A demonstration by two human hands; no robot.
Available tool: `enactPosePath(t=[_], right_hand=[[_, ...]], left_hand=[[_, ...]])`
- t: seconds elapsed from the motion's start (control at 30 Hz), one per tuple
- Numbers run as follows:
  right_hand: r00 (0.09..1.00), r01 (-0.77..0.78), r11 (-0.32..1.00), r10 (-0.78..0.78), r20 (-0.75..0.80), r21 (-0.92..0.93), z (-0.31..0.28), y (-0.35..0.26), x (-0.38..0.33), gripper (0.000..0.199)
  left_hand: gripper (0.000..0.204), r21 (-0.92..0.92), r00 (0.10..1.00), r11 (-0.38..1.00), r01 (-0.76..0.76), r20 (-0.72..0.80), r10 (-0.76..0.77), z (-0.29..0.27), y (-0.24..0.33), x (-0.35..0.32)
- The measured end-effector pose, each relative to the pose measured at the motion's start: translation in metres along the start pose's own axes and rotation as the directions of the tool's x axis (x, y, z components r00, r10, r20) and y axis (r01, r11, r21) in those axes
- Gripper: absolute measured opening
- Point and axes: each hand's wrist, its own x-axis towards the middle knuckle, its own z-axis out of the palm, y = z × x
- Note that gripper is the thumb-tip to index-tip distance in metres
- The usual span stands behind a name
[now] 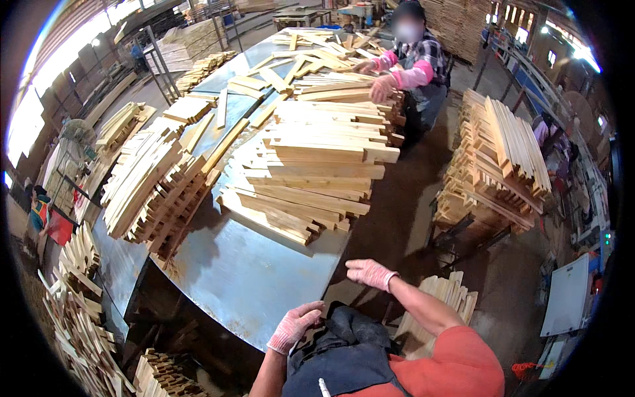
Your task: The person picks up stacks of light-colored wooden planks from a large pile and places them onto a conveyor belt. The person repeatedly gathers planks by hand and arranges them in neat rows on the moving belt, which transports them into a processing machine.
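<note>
Head view: a white flat board (567, 296) leans at the near right, by a stacked wood pile (493, 162). On the metal table (245, 278), the wood slats (311, 172) lie heaped in the middle. Both gloved hands hold nothing: the left hand (294, 325) rests loosely curled on dark cloth (347, 337), and the right hand (368, 272) hovers open off the table's near right edge. A co-worker's gloved hand (381, 87) touches the far slats.

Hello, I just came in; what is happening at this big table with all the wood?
The person's gloved left hand and right hand hover empty at the near edge of the metal table, holding nothing. Stacks of cut wooden slats lie on it. At the far end, a co-worker's hands rest on another slat pile.
</note>
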Motion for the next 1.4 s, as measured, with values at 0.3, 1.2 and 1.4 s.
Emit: enactPosePath(t=[0.3,1.2,1.4], right_hand=[[0.913,0.389,0.912,-0.400,-0.078,-0.132,-0.136,-0.217,0.109,0.059],[0.970,-0.054,0.405,-0.195,-0.144,-0.913,-0.317,-0.378,0.429,0.086],[0.963,-0.010,0.326,-0.252,-0.097,-0.945,-0.300,-0.389,0.409,0.072]], left_hand=[[0.074,0.040,0.979,0.978,-0.205,-0.009,0.205,0.004,0.079,0.118],[0.121,-0.201,0.846,0.966,-0.160,-0.532,0.029,0.056,0.285,0.407],[0.121,-0.209,0.824,0.921,-0.330,-0.540,0.172,0.055,0.296,0.383]])
